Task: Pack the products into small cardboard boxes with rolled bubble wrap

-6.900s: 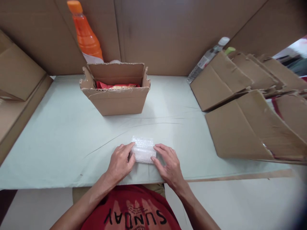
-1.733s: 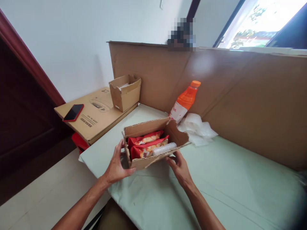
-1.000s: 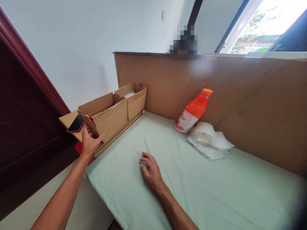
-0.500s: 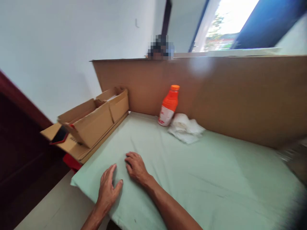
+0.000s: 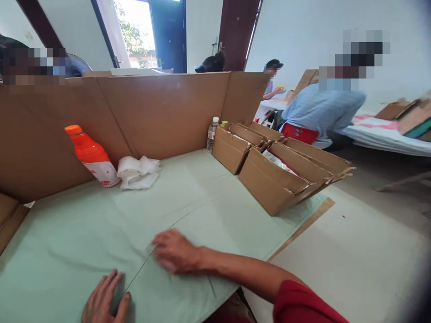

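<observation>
My left hand [image 5: 104, 298] rests at the lower left on the pale green cloth [image 5: 188, 193] that covers the table, its thumb apart from the fingers and nothing in it. To its right, my right hand [image 5: 175, 251] is low over the cloth, fingers smeared by motion, so I cannot tell whether they hold anything. A thin dark line, a thread or a crease, runs across the cloth between the hands. Beyond them an orange bottle [image 5: 92, 154] with a white label leans against the cardboard, beside a crumpled white cloth or tissue [image 5: 138, 172].
Cardboard boxes [image 5: 262, 188] with things inside stand at the right edge, near a clear water bottle [image 5: 211, 134]. A cardboard partition [image 5: 168, 107] closes the back. Another cardboard piece [image 5: 10, 220] lies at far left. Beyond sit several people, one in a light blue shirt [image 5: 316, 107].
The view has swung to the right, bringing the right-hand boxes and more people into sight. My right hand has moved away from the left-hand box and now blurs with motion; my left hand stays open.
</observation>
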`<action>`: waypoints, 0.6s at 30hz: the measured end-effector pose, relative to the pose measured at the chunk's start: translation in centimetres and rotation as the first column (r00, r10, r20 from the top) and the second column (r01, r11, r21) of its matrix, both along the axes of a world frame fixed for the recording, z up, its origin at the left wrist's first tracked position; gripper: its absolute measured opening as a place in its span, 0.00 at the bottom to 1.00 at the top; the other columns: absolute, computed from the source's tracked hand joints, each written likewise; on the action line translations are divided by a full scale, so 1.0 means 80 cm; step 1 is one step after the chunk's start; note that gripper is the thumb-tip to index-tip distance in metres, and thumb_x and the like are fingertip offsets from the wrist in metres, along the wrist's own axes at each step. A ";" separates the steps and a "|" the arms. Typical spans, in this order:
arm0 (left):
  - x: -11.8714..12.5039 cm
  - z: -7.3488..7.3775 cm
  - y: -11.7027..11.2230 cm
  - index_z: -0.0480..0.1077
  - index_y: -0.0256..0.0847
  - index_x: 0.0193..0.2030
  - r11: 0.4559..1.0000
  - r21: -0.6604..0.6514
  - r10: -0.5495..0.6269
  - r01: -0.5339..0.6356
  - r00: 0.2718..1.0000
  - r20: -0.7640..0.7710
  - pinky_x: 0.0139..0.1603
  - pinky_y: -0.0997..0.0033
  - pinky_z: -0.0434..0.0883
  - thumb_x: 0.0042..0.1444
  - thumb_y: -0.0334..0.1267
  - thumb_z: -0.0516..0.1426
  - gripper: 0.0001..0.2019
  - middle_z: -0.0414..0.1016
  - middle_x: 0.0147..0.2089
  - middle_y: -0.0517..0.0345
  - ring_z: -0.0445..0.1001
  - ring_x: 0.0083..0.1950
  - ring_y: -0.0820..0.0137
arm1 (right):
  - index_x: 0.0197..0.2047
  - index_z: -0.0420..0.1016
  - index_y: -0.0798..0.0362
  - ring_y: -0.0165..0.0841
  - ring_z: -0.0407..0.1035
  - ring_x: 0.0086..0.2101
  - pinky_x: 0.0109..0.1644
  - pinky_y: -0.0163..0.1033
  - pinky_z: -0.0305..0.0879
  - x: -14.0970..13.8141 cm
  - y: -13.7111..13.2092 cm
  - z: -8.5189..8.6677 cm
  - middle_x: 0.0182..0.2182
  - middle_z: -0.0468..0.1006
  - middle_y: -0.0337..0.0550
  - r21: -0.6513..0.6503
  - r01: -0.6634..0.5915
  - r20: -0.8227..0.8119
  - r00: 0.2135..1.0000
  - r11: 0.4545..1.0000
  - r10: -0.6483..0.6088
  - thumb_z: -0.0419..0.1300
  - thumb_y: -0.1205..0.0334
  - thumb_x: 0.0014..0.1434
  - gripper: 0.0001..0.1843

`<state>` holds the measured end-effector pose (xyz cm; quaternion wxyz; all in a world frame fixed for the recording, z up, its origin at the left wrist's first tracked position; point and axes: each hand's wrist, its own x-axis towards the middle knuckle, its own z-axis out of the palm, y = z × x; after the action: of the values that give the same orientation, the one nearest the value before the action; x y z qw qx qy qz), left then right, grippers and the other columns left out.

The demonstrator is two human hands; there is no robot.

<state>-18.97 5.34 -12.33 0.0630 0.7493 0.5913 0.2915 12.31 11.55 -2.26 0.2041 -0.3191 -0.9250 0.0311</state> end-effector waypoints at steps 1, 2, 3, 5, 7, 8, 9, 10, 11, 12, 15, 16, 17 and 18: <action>0.021 0.004 0.002 0.71 0.55 0.61 0.997 0.039 -0.071 0.072 0.997 -0.009 0.57 0.41 0.74 0.56 0.44 0.59 0.24 0.77 0.61 0.51 0.73 0.62 0.46 | 0.47 0.78 0.52 0.40 0.69 0.56 0.58 0.47 0.64 0.043 0.003 0.014 0.56 0.78 0.48 0.006 0.141 -0.042 0.989 0.990 -0.140 0.63 0.62 0.59 0.12; 0.042 0.008 0.003 0.73 0.53 0.59 0.990 0.071 -0.124 0.125 0.992 -0.020 0.56 0.41 0.74 0.56 0.42 0.59 0.22 0.77 0.60 0.51 0.74 0.62 0.47 | 0.50 0.77 0.53 0.43 0.68 0.58 0.60 0.51 0.63 0.085 0.007 0.032 0.57 0.77 0.52 0.023 0.289 -0.080 0.955 0.957 -0.286 0.61 0.65 0.59 0.15; 0.065 0.014 0.002 0.74 0.53 0.58 0.982 0.099 -0.159 0.160 0.987 -0.022 0.56 0.41 0.74 0.56 0.41 0.59 0.21 0.77 0.61 0.51 0.74 0.61 0.47 | 0.52 0.77 0.53 0.46 0.67 0.59 0.61 0.54 0.61 0.127 0.009 0.053 0.58 0.76 0.55 0.051 0.421 -0.113 0.903 0.906 -0.414 0.60 0.67 0.59 0.17; 0.109 0.026 -0.005 0.72 0.53 0.59 0.971 0.129 -0.202 0.201 0.979 -0.001 0.58 0.40 0.72 0.57 0.39 0.59 0.22 0.76 0.62 0.51 0.72 0.63 0.48 | 0.55 0.75 0.54 0.50 0.65 0.61 0.63 0.59 0.58 0.207 0.010 0.098 0.60 0.73 0.58 0.122 0.662 -0.151 0.749 0.739 -0.645 0.59 0.67 0.60 0.20; 0.146 0.038 -0.015 0.73 0.52 0.59 0.968 0.127 -0.224 0.217 0.973 0.045 0.60 0.39 0.69 0.58 0.37 0.57 0.21 0.77 0.61 0.51 0.72 0.64 0.50 | 0.60 0.70 0.55 0.53 0.63 0.62 0.61 0.59 0.58 0.277 0.005 0.137 0.61 0.72 0.59 0.250 0.799 -0.129 0.587 0.546 -0.799 0.59 0.65 0.61 0.23; 0.162 0.044 -0.020 0.73 0.51 0.58 0.964 0.115 -0.246 0.238 0.967 0.061 0.62 0.40 0.69 0.58 0.36 0.57 0.20 0.77 0.61 0.51 0.71 0.65 0.51 | 0.62 0.68 0.57 0.54 0.66 0.59 0.57 0.59 0.61 0.308 0.000 0.151 0.60 0.72 0.63 0.311 0.828 -0.104 0.517 0.467 -0.849 0.59 0.62 0.62 0.25; 0.174 0.049 -0.023 0.73 0.51 0.57 0.961 0.101 -0.264 0.256 0.962 0.076 0.63 0.40 0.68 0.58 0.35 0.56 0.20 0.77 0.61 0.51 0.71 0.65 0.52 | 0.61 0.69 0.59 0.55 0.70 0.54 0.51 0.57 0.63 0.336 -0.004 0.160 0.57 0.75 0.66 0.371 0.838 -0.078 0.457 0.400 -0.886 0.58 0.58 0.63 0.25; 0.184 0.054 -0.026 0.74 0.50 0.57 0.957 0.087 -0.282 0.275 0.955 0.086 0.63 0.40 0.68 0.57 0.34 0.56 0.20 0.77 0.61 0.51 0.71 0.65 0.52 | 0.60 0.71 0.59 0.53 0.74 0.48 0.45 0.54 0.63 0.362 -0.008 0.163 0.50 0.78 0.68 0.410 0.840 -0.039 0.405 0.355 -0.913 0.55 0.55 0.66 0.24; 0.190 0.058 -0.029 0.74 0.50 0.56 0.955 0.073 -0.295 0.288 0.951 0.096 0.64 0.40 0.68 0.57 0.33 0.57 0.20 0.77 0.61 0.51 0.71 0.65 0.52 | 0.54 0.75 0.57 0.51 0.75 0.41 0.40 0.53 0.61 0.384 -0.012 0.163 0.41 0.80 0.67 0.443 0.839 -0.020 0.360 0.315 -0.933 0.53 0.50 0.67 0.23; 0.195 0.061 -0.030 0.74 0.49 0.56 0.954 0.065 -0.299 0.294 0.948 0.107 0.64 0.39 0.68 0.57 0.32 0.57 0.20 0.77 0.60 0.50 0.71 0.65 0.52 | 0.49 0.77 0.54 0.48 0.75 0.34 0.36 0.51 0.59 0.402 -0.013 0.159 0.32 0.80 0.62 0.448 0.848 -0.002 0.318 0.283 -0.948 0.51 0.46 0.68 0.23; 0.198 0.068 -0.030 0.75 0.47 0.54 0.956 0.053 -0.295 0.290 0.943 0.153 0.63 0.39 0.69 0.58 0.33 0.56 0.18 0.79 0.58 0.49 0.73 0.64 0.53 | 0.35 0.77 0.47 0.39 0.64 0.18 0.28 0.45 0.52 0.425 -0.011 0.146 0.15 0.68 0.45 0.412 0.888 -0.007 0.226 0.204 -0.974 0.52 0.40 0.65 0.22; 0.196 0.070 -0.030 0.75 0.46 0.54 0.956 0.053 -0.293 0.288 0.940 0.177 0.63 0.40 0.70 0.58 0.33 0.56 0.17 0.79 0.56 0.49 0.74 0.63 0.53 | 0.33 0.77 0.47 0.37 0.60 0.15 0.26 0.42 0.50 0.421 -0.010 0.144 0.13 0.65 0.43 0.420 0.880 0.001 0.243 0.221 -0.970 0.52 0.40 0.65 0.23; 0.194 0.072 -0.030 0.75 0.46 0.54 0.957 0.052 -0.291 0.286 0.935 0.205 0.62 0.42 0.71 0.59 0.33 0.56 0.17 0.80 0.55 0.50 0.75 0.62 0.54 | 0.31 0.77 0.48 0.36 0.58 0.14 0.25 0.40 0.48 0.411 -0.009 0.145 0.13 0.65 0.43 0.447 0.852 0.016 0.298 0.273 -0.955 0.51 0.41 0.66 0.24; 0.190 0.074 -0.029 0.75 0.46 0.53 0.958 0.051 -0.286 0.282 0.928 0.238 0.61 0.45 0.73 0.59 0.34 0.56 0.16 0.81 0.54 0.50 0.76 0.60 0.55 | 0.31 0.77 0.49 0.36 0.58 0.14 0.24 0.39 0.47 0.397 -0.009 0.148 0.14 0.67 0.43 0.494 0.799 0.028 0.380 0.343 -0.925 0.48 0.43 0.67 0.25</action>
<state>-3.73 3.00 -6.44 0.1703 0.7861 0.4621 0.3735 44.05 10.83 9.55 0.1042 -0.7151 -0.6115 -0.3224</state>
